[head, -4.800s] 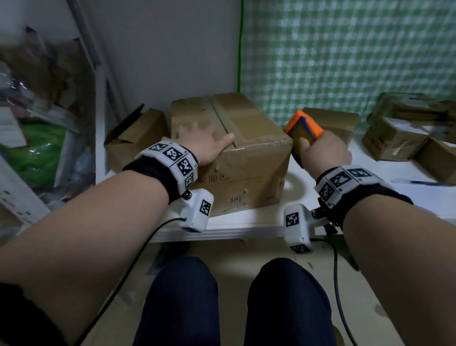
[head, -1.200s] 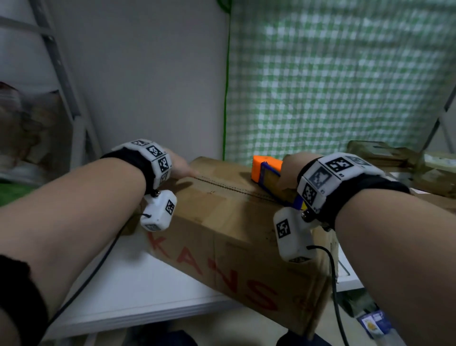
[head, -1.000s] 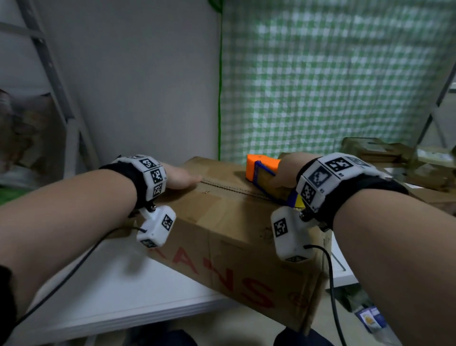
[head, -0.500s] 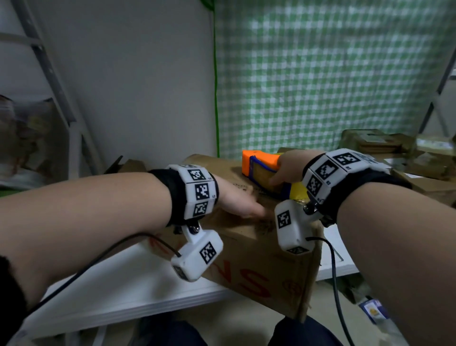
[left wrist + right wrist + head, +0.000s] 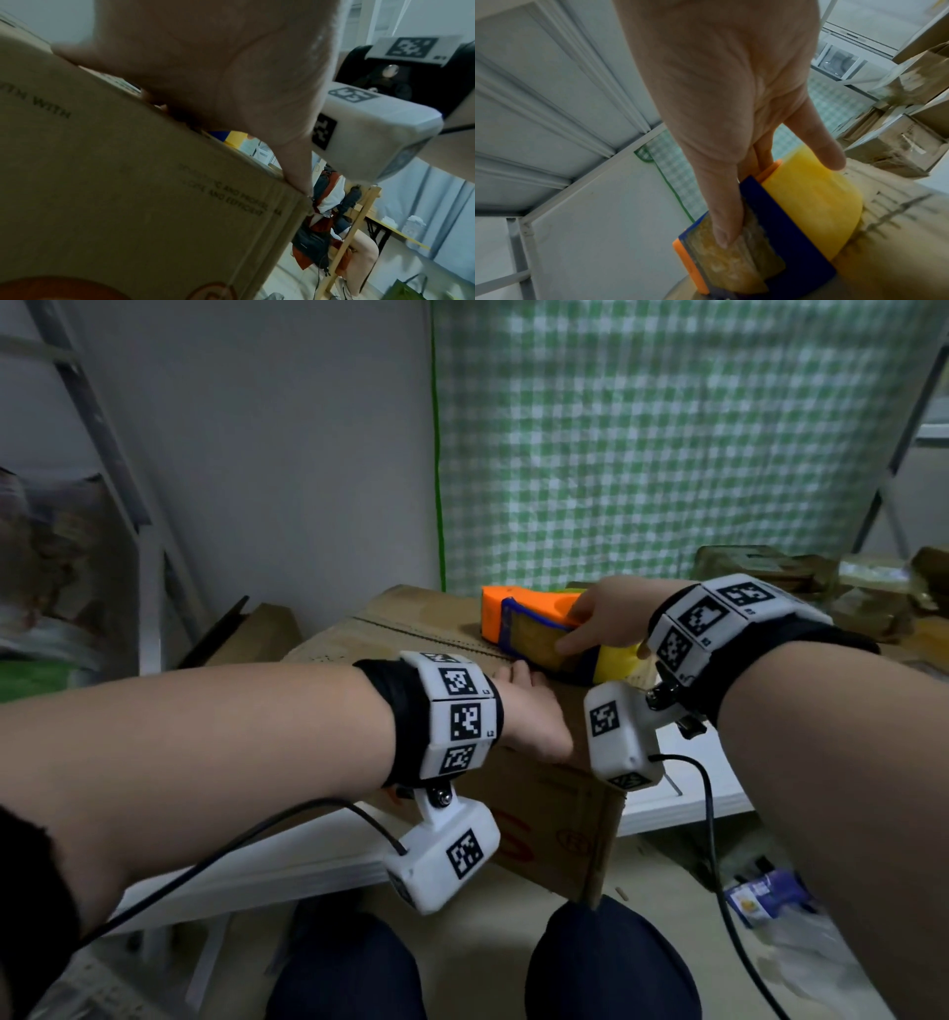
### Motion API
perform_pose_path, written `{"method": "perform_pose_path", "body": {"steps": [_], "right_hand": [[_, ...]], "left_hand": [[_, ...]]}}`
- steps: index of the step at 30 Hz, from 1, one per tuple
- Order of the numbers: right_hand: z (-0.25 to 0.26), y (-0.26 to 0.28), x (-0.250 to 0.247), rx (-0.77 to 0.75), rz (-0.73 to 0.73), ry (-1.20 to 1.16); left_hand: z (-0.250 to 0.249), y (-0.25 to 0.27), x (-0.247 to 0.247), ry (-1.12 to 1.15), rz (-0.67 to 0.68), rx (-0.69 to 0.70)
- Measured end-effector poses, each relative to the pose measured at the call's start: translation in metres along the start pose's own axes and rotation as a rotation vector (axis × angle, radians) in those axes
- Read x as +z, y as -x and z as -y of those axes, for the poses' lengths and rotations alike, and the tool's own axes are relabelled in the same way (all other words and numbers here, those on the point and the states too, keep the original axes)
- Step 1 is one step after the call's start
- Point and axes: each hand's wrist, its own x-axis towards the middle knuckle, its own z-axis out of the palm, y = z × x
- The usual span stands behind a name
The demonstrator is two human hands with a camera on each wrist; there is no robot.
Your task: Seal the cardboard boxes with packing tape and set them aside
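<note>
Head view: the large brown cardboard box (image 5: 436, 629) overhangs the white table (image 5: 287, 855), its seam showing no tape I can make out. Left wrist view: the left hand (image 5: 218, 67) lies flat, uncurled, on the box's near top edge. Right wrist view: the right hand (image 5: 721, 97) grasps the orange-and-blue tape dispenser (image 5: 762, 229) on the lid; sealing looks barely begun.

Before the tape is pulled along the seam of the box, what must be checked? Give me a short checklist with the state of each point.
1. Right hand grips the tape dispenser: ok.
2. Dispenser rests on the top of the box, at the seam: ok.
3. Left hand presses the box near edge: ok.
4. Flaps closed flat: ok.
5. Tape end stuck to the cardboard: cannot tell.
6. Box fully on the table: not ok, one corner overhangs.
</note>
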Motion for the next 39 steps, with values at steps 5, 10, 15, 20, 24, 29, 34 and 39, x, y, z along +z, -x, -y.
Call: {"method": "perform_pose_path", "body": {"steps": [5,10,15,20,24,29,34,39], "right_hand": [[-0.001,0.007,0.0,-0.005,-0.004,0.006],[-0.004,0.004,0.0,0.013,-0.01,0.03],[-0.001,-0.003,0.001,0.018,0.0,0.024],[0.013,-0.012,0.006,-0.011,-0.04,0.005],[0.025,-0.021,0.012,-0.037,-0.076,0.02],[0.036,-0.026,0.014,-0.069,-0.128,0.061],[0.042,-0.027,0.008,-0.089,-0.272,-0.345],[0.045,-0.021,-0.002,-0.101,-0.425,-0.927]], "left_hand": [[-0.01,0.006,-0.001,0.007,0.012,0.04],[0.013,0.01,-0.015,-0.037,0.049,0.147],[0.044,0.011,-0.031,-0.114,0.055,0.175],[0.069,0.012,-0.041,-0.169,0.066,0.075],[0.083,0.013,-0.039,-0.143,0.067,0.009],[0.1,0.014,-0.035,-0.18,0.07,-0.035],[0.128,0.017,-0.033,-0.119,0.038,-0.05],[0.147,0.018,-0.037,0.38,-0.093,-0.075]]}}
